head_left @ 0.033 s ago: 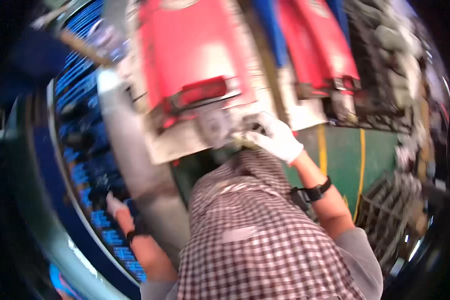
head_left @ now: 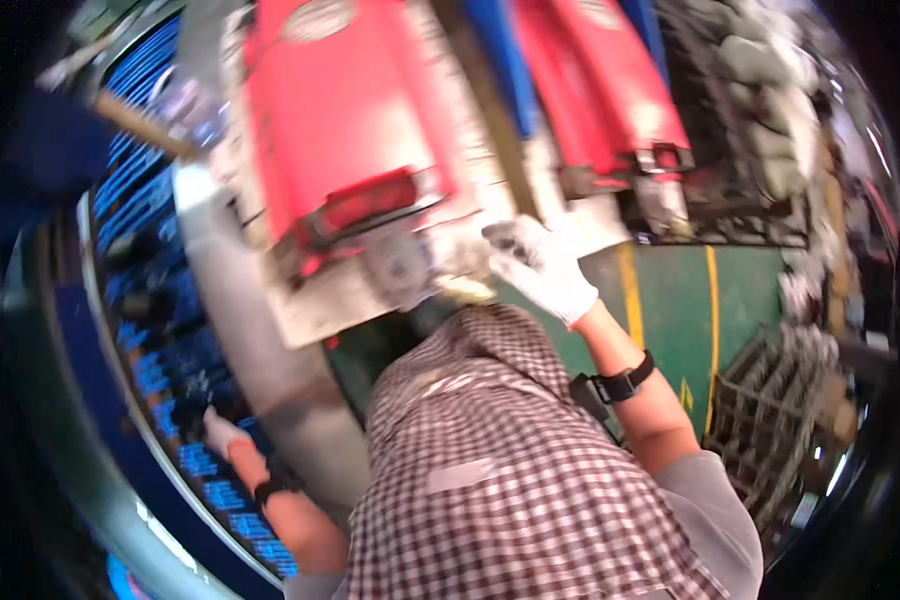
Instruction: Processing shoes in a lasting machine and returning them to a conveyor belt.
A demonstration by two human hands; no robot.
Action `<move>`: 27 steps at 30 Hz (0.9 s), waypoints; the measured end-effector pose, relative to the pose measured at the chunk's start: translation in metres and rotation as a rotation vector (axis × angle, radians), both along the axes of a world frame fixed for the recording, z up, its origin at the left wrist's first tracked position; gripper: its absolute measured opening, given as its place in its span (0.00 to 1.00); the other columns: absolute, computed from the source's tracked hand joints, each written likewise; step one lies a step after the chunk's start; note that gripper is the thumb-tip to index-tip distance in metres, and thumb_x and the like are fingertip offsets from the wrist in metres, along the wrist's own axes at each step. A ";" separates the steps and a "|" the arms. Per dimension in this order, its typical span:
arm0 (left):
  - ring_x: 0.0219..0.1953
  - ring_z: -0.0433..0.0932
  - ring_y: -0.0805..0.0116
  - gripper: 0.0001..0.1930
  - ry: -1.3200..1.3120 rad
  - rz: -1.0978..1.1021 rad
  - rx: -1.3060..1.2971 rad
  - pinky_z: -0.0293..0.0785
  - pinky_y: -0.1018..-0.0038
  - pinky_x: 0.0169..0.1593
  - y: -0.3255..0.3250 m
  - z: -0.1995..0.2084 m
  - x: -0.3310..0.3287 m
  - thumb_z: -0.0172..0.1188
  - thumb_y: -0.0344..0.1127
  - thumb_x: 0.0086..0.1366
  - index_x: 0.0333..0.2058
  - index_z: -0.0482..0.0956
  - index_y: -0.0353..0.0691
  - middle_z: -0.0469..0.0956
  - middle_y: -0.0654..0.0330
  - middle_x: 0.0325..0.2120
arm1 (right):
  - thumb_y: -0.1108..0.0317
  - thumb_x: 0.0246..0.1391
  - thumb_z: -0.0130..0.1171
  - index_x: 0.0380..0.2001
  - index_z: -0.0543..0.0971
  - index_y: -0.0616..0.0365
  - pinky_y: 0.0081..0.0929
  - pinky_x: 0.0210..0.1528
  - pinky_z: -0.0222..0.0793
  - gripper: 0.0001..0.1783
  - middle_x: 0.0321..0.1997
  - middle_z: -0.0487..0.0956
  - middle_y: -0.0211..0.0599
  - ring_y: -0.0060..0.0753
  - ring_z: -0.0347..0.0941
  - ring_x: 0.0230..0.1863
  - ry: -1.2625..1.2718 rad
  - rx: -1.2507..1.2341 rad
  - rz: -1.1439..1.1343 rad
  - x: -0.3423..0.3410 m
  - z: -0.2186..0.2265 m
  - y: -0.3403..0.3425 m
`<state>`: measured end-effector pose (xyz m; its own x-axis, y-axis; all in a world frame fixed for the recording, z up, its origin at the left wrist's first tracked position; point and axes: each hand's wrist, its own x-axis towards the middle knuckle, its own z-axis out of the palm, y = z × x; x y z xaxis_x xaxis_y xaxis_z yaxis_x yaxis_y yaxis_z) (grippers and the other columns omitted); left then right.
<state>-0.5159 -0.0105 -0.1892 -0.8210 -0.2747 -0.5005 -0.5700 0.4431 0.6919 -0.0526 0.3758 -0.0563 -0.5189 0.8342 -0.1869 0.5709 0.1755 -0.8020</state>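
My left hand (head_left: 222, 433), in a pale glove, reaches down at the left among dark parts (head_left: 198, 388) on a blue slatted surface (head_left: 195, 458). Its fingers are blurred against the dark parts. My right hand (head_left: 550, 272), in a white glove, is raised just in front of my checked apron (head_left: 510, 450). Thumb and fingers are apart and bent, with a blurred dark patch between them. Beside it, at the edge of a pale worktop (head_left: 345, 318), are a small yellowish thing (head_left: 465, 290) and a round-faced grey metal part (head_left: 400, 268), both smeared.
A large red panel (head_left: 345, 110) lies on the worktop ahead, with another red piece (head_left: 610, 90) and blue strips further right. A grey metal ledge (head_left: 240, 300) runs along my left. Wire crates (head_left: 770, 410) stand at the right beside green floor with yellow lines (head_left: 712, 330).
The whole scene has shifted slightly left in the view. My right hand now sits a little further from the yellowish thing. My left hand stays among the dark parts.
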 end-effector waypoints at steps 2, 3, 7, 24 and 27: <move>0.60 0.77 0.53 0.35 0.321 -0.123 -0.398 0.73 0.60 0.64 0.036 0.051 0.023 0.61 0.48 0.68 0.62 0.72 0.22 0.75 0.41 0.62 | 0.61 0.61 0.64 0.43 0.83 0.58 0.34 0.53 0.74 0.13 0.44 0.83 0.43 0.42 0.80 0.48 0.014 0.237 -0.268 0.046 0.008 0.025; 0.64 0.74 0.53 0.37 0.457 -0.200 -0.425 0.69 0.61 0.67 0.043 0.063 0.025 0.61 0.49 0.69 0.66 0.68 0.23 0.71 0.42 0.66 | 0.64 0.61 0.64 0.44 0.83 0.58 0.33 0.53 0.74 0.12 0.45 0.83 0.44 0.43 0.80 0.48 -0.019 0.394 -0.411 0.076 0.014 0.045; 0.69 0.69 0.54 0.30 0.795 -0.505 0.202 0.61 0.59 0.73 0.189 0.140 0.097 0.58 0.34 0.72 0.68 0.65 0.27 0.70 0.45 0.68 | 0.55 0.63 0.60 0.50 0.82 0.58 0.45 0.58 0.72 0.20 0.47 0.83 0.51 0.53 0.79 0.52 -0.577 0.773 -0.673 0.215 0.014 0.097; 0.62 0.71 0.46 0.26 1.359 -2.018 0.558 0.62 0.45 0.69 0.520 0.138 0.494 0.61 0.33 0.56 0.56 0.76 0.41 0.79 0.52 0.43 | 0.43 0.69 0.43 0.58 0.80 0.45 0.56 0.52 0.77 0.28 0.46 0.85 0.57 0.65 0.82 0.46 -0.893 0.185 -0.593 0.265 -0.029 0.125; 0.63 0.71 0.46 0.22 1.370 -2.002 0.564 0.60 0.43 0.70 0.523 0.135 0.501 0.56 0.30 0.59 0.54 0.77 0.42 0.81 0.50 0.36 | 0.40 0.69 0.44 0.60 0.79 0.49 0.52 0.59 0.74 0.31 0.55 0.81 0.60 0.68 0.78 0.54 -0.796 0.078 -0.549 0.281 -0.023 0.130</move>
<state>-0.0147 0.5127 -0.0539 0.3786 0.7520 0.5396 0.7207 -0.6054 0.3379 0.2279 0.5057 -0.0797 0.2005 0.9476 -0.2486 0.9601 -0.2406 -0.1426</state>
